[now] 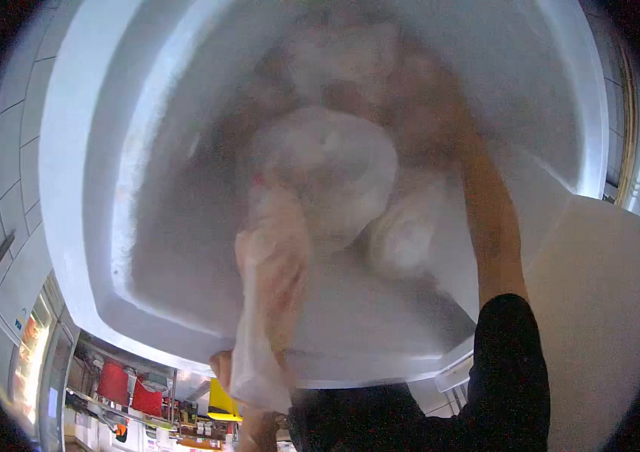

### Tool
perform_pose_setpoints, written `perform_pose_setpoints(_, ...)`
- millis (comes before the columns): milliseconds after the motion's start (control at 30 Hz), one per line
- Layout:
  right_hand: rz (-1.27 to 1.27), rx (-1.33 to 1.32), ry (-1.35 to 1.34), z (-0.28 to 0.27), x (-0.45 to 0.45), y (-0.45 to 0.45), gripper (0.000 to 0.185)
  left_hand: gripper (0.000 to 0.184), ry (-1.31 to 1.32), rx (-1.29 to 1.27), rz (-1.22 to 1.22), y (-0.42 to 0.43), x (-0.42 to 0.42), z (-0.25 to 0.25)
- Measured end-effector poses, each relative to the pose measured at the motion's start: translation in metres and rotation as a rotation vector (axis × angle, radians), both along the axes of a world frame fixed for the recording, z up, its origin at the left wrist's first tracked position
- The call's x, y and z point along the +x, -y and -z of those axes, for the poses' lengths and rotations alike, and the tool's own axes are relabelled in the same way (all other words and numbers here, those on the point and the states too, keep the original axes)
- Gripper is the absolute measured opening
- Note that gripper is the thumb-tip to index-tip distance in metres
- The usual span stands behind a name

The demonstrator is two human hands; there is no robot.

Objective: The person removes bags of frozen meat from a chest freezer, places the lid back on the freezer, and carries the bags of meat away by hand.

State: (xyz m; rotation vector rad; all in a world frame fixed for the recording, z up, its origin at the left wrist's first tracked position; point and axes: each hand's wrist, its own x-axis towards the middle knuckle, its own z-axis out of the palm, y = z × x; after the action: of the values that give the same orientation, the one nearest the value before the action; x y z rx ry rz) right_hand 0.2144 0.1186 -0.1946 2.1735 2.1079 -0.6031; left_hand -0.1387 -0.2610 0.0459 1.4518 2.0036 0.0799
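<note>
In the freezer [68,173], the white bag [350,181], roundish with no clear long axis, lay just ahead and right of the nearer left hand [273,252]. The right hand [422,102] reached beyond it. Blur hid whether either hand's fingers gripped.

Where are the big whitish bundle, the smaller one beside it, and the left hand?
Big whitish bundle [346,181]: head view, middle of its hazy surface.
Smaller whitish bundle [403,239]: head view, its rounded side.
Left hand [275,237]: head view, middle of the hand.
</note>
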Motion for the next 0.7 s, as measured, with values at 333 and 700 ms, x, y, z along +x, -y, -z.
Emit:
perform_pose_setpoints(333, 0.020, -0.169, 0.002, 0.005, 0.010, -0.002, 0.042, 0.036, 0.017, 0.011, 0.037, 0.020, -0.006, 0.003)
perform_pose_setpoints(700, 0.118, -0.304, -0.018, -0.002, 0.022, 0.021, 0.045, 0.035, 0.069, 0.124, 0.094, 0.044, -0.004, 0.013)
